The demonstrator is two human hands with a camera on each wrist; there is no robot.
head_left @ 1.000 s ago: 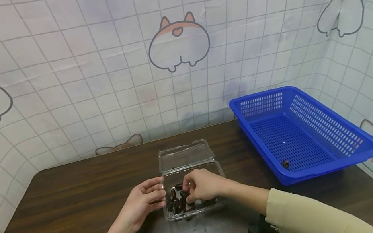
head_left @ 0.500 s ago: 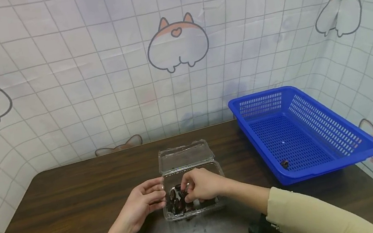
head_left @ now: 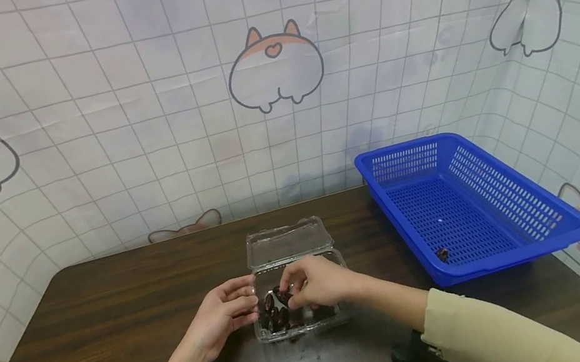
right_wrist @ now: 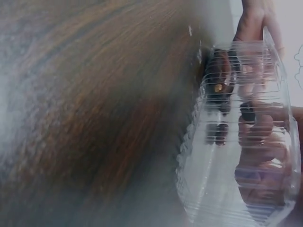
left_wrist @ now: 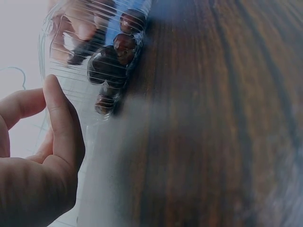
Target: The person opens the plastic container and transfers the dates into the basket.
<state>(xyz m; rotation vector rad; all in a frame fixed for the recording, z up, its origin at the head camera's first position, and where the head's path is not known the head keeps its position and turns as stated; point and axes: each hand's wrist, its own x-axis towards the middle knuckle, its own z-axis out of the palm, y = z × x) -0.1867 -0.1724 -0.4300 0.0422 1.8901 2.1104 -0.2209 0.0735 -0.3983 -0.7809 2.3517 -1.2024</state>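
Note:
A clear plastic clamshell box [head_left: 304, 329] with its lid laid back holds several glossy dark brown dates [head_left: 269, 302], mostly toward its left side. Inside it, my right hand [head_left: 320, 280] pinches one date [head_left: 285, 295] between thumb and fingertips, just over the others. Through the box wall in the right wrist view, a dark date [right_wrist: 247, 111] shows at the fingertips. My left hand [head_left: 228, 311] rests its extended fingers against the box's left wall. In the left wrist view, a fingertip of the left hand [left_wrist: 59, 127] meets the clear wall.
To the right stands a blue perforated plastic basket [head_left: 406, 232] with one small dark brown piece [head_left: 442, 255] in its near corner. Box and basket are on a dark wood-grain table [head_left: 117, 309]. A white grid-patterned sheet [head_left: 169, 99] hangs behind it.
My right hand's fingers have shifted slightly within the box, and the date between them now shows more plainly. The left hand stays at the box's left wall.

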